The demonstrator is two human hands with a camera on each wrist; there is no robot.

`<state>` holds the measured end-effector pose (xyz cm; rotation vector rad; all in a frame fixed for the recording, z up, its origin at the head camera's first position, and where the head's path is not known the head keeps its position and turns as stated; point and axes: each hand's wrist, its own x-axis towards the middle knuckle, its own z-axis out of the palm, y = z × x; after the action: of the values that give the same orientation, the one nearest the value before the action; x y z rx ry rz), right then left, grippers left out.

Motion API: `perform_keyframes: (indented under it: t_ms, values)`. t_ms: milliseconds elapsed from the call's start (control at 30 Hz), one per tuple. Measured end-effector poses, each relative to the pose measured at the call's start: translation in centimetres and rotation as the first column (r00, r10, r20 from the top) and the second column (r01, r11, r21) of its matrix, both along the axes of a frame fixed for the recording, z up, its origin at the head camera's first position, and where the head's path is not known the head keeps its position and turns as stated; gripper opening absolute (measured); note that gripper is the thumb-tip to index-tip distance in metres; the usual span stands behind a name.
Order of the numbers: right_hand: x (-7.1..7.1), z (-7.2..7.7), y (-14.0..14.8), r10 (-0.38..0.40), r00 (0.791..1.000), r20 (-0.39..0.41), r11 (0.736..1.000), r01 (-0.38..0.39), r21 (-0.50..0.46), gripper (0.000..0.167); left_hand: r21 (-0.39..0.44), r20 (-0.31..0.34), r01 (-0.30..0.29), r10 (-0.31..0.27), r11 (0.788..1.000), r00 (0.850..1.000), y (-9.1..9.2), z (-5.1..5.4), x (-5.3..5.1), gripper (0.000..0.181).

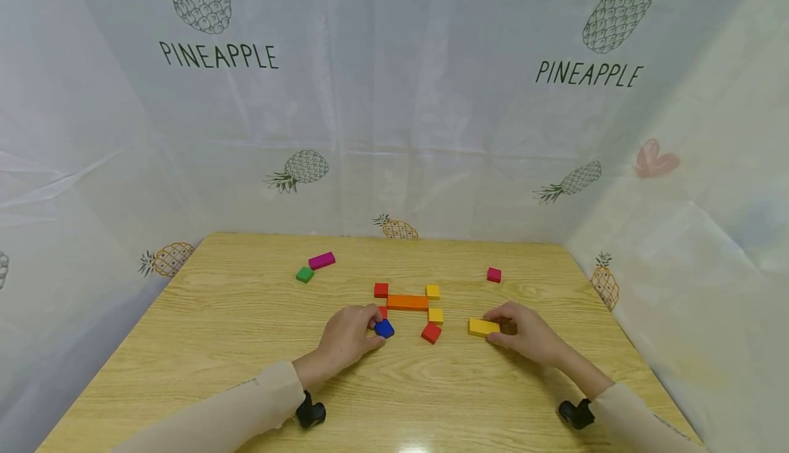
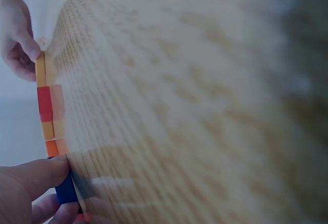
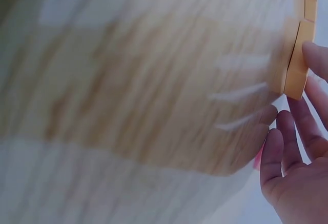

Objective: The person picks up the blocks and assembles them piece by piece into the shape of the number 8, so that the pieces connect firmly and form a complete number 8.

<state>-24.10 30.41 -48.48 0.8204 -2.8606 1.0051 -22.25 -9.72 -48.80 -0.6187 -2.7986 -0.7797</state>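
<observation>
My left hand (image 1: 349,335) pinches a blue block (image 1: 385,329) between thumb and fingers, just in front of a partly hidden red block (image 1: 383,312). On the right, my right hand (image 1: 527,333) holds a long yellow block (image 1: 483,327) by its right end, flat at the table. Between the hands an orange bar (image 1: 407,302) lies level. At its left end are the partly hidden red block and another red block (image 1: 381,290); at its right end, two yellow blocks (image 1: 433,292). A tilted red block (image 1: 431,332) sits in front of the nearer yellow one.
At the back left of the wooden table (image 1: 246,323) lie a purple block (image 1: 322,260) and a green block (image 1: 305,274). A pinkish-red cube (image 1: 494,275) is at the back right. A pineapple-print curtain (image 1: 394,96) hangs behind the table.
</observation>
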Motion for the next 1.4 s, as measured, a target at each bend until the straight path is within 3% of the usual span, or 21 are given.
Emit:
perform_keyframes:
  t_ms: [700,1167,1400]
  values:
    - [0.1,0.2,-0.5,-0.021,1.0,-0.006,1.0,0.021,0.013,0.027,0.004,0.001,0.003,-0.003,1.0,1.0,0.1,0.0,0.1,0.03]
    - [1.3,3.0,-3.4,-0.012,0.998,-0.069,1.0,0.013,0.015,0.025,-0.003,0.007,-0.003,0.003,1.0,1.0,0.1,0.1,0.0,0.029]
    - [1.8,3.7,-5.9,0.053,0.995,-0.078,0.999,-0.053,0.01,0.025,-0.005,0.009,-0.004,0.004,1.0,1.0,0.1,0.0,-0.1,0.029]
